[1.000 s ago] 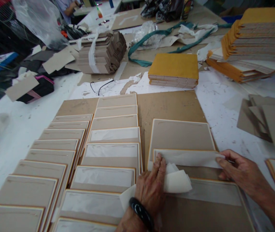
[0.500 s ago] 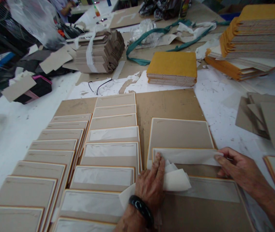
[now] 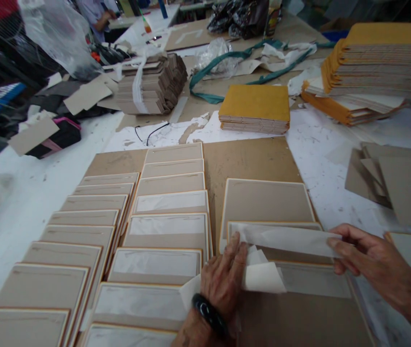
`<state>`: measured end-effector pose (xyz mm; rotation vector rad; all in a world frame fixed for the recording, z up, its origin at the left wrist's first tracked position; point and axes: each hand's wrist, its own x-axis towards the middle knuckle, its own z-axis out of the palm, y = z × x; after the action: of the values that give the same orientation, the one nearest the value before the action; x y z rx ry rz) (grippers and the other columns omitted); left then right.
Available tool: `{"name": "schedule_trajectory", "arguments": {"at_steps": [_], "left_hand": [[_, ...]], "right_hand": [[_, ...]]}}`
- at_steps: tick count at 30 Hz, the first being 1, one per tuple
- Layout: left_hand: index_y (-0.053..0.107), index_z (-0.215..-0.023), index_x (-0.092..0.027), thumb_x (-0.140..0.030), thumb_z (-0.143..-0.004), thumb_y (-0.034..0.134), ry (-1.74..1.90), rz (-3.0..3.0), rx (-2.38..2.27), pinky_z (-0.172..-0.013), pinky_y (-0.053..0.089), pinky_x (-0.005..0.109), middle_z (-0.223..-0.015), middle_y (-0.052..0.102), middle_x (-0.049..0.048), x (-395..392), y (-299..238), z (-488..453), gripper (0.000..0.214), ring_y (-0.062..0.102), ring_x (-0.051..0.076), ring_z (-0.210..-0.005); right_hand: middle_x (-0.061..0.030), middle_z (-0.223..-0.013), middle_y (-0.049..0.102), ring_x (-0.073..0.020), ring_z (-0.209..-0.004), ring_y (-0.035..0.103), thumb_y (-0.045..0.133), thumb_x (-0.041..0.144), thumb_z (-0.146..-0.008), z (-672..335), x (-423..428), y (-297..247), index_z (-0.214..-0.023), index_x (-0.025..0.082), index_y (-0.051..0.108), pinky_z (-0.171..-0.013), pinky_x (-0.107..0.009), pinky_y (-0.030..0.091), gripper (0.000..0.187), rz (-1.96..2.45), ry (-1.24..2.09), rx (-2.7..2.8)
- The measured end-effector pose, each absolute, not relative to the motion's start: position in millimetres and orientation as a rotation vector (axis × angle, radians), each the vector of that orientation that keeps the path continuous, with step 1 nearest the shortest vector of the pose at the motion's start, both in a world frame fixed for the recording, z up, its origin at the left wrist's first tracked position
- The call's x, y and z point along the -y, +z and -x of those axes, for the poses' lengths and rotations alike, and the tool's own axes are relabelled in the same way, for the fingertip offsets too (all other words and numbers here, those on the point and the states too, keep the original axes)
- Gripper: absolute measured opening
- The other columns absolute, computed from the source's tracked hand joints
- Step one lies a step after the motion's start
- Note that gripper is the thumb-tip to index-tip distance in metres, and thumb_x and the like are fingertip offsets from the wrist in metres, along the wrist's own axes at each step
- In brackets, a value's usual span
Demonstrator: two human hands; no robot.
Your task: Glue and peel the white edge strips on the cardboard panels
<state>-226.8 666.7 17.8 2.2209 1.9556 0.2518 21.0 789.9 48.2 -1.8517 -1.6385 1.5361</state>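
Note:
A thin white paper strip (image 3: 292, 238) stretches across a grey-brown board with an orange edge, between my two hands. My right hand (image 3: 372, 262) pinches the strip's right end between thumb and fingers, slightly lifted off the board. The fingertips of my left hand (image 3: 223, 274), which wears a dark bangle (image 3: 210, 313), press on the strip's left end. Several loose paper strips (image 3: 263, 277) are tucked in my left hand and stick out on both sides. Behind lies a bare bordered board (image 3: 267, 202); nearer me is another board (image 3: 299, 315) with a strip along its top.
Overlapping rows of boards (image 3: 61, 284) lie to the left, some with white strips (image 3: 157, 262). Yellow-covered stacks (image 3: 254, 103) stand at the back and right. A tied bundle of grey boards (image 3: 151, 86) and loose grey boards (image 3: 408, 188) flank the work surface.
My right hand has lifted the strip's right end and drawn it slightly to the right. My left hand keeps pressing the left end. The view has shifted a little.

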Motion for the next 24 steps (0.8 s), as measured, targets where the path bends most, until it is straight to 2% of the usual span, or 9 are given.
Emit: {"name": "schedule_trajectory", "arguments": {"at_steps": [2, 4, 10, 12, 14, 16, 18, 21, 24], "left_hand": [[0.049, -0.115, -0.018, -0.011, -0.078, 0.041, 0.377, -2.268, -1.897, -0.071, 0.054, 0.031, -0.118, 0.059, 0.0096, -658.6, 20.5, 226.3, 0.038, 0.062, 0.019, -0.091], [0.05, -0.114, -0.017, -0.014, -0.081, 0.04, 0.407, -2.292, -1.855, -0.069, 0.054, 0.032, -0.115, 0.061, 0.0084, -651.2, 19.9, 224.4, 0.035, 0.063, 0.019, -0.085], [0.042, -0.122, -0.016, -0.011, -0.074, 0.045, 0.239, -2.245, -1.926, -0.067, 0.054, 0.036, -0.122, 0.055, 0.0091, -648.4, 10.9, 215.0, 0.048, 0.063, 0.022, -0.085], [0.044, -0.121, -0.018, -0.011, -0.074, 0.046, 0.227, -2.189, -1.931, -0.065, 0.054, 0.035, -0.122, 0.055, 0.0081, -650.3, 10.1, 212.9, 0.047, 0.063, 0.021, -0.08], [0.05, -0.113, -0.021, -0.014, -0.076, 0.047, 0.254, -2.143, -1.923, -0.063, 0.053, 0.033, -0.113, 0.061, 0.006, -650.9, 9.9, 211.9, 0.038, 0.062, 0.019, -0.074], [0.056, -0.103, -0.024, -0.017, -0.076, 0.049, 0.287, -2.116, -1.908, -0.065, 0.052, 0.031, -0.096, 0.066, 0.0028, -650.5, 10.1, 211.9, 0.029, 0.062, 0.018, -0.073], [0.055, -0.106, -0.025, -0.016, -0.076, 0.048, 0.279, -2.116, -1.911, -0.065, 0.052, 0.032, -0.092, 0.067, 0.0024, -649.9, 10.5, 212.7, 0.031, 0.062, 0.019, -0.074], [0.042, -0.121, -0.019, -0.013, -0.077, 0.046, 0.273, -2.161, -1.889, -0.067, 0.053, 0.035, -0.11, 0.062, 0.0059, -650.0, 11.4, 215.0, 0.045, 0.062, 0.021, -0.078], [0.041, -0.122, -0.018, -0.014, -0.078, 0.044, 0.263, -2.174, -1.863, -0.069, 0.054, 0.035, -0.119, 0.057, 0.0067, -651.7, 12.3, 217.3, 0.044, 0.062, 0.02, -0.081]], "right_hand": [[0.0042, -0.04, 0.052, -0.0123, -0.042, 0.046, 0.049, 0.058, -0.07, -19.1, -784.8, 56.4, -0.076, 0.021, 0.052, -0.044, -0.024, 0.037, 0.038, 1.837, 1.562, 1.645], [0.0039, -0.04, 0.053, -0.0112, -0.041, 0.044, 0.05, 0.059, -0.069, -11.2, -777.4, 66.9, -0.075, 0.021, 0.051, -0.043, -0.024, 0.036, 0.039, 1.802, 1.632, 1.622], [0.0041, -0.043, 0.053, -0.007, -0.037, 0.036, 0.052, 0.051, -0.068, 44.7, -739.5, 120.4, -0.067, 0.022, 0.053, -0.038, -0.019, 0.029, 0.029, 1.706, 1.712, 1.55], [0.004, -0.043, 0.052, -0.0062, -0.036, 0.037, 0.055, 0.048, -0.065, 58.9, -730.3, 136.0, -0.059, 0.022, 0.051, -0.037, -0.018, 0.028, 0.026, 1.644, 1.737, 1.56], [0.0031, -0.043, 0.053, -0.0061, -0.034, 0.037, 0.056, 0.047, -0.063, 63.3, -729.5, 142.6, -0.055, 0.022, 0.051, -0.034, -0.018, 0.027, 0.027, 1.576, 1.774, 1.581], [0.0015, -0.044, 0.055, -0.0068, -0.032, 0.036, 0.056, 0.049, -0.065, 58.1, -737.7, 137.4, -0.06, 0.022, 0.053, -0.031, -0.019, 0.027, 0.028, 1.52, 1.799, 1.611], [0.001, -0.045, 0.058, -0.0073, -0.032, 0.038, 0.054, 0.05, -0.069, 46.6, -751.5, 120.6, -0.068, 0.021, 0.054, -0.033, -0.02, 0.03, 0.029, 1.506, 1.777, 1.629], [0.0035, -0.043, 0.055, -0.0092, -0.037, 0.046, 0.053, 0.05, -0.072, 25.4, -770.4, 83.3, -0.073, 0.02, 0.052, -0.039, -0.021, 0.037, 0.03, 1.578, 1.694, 1.603], [0.0069, -0.04, 0.048, -0.0134, -0.043, 0.055, 0.054, 0.05, -0.07, 6.6, -777.6, 49.8, -0.073, 0.019, 0.052, -0.041, -0.023, 0.04, 0.031, 1.706, 1.622, 1.572]]}}
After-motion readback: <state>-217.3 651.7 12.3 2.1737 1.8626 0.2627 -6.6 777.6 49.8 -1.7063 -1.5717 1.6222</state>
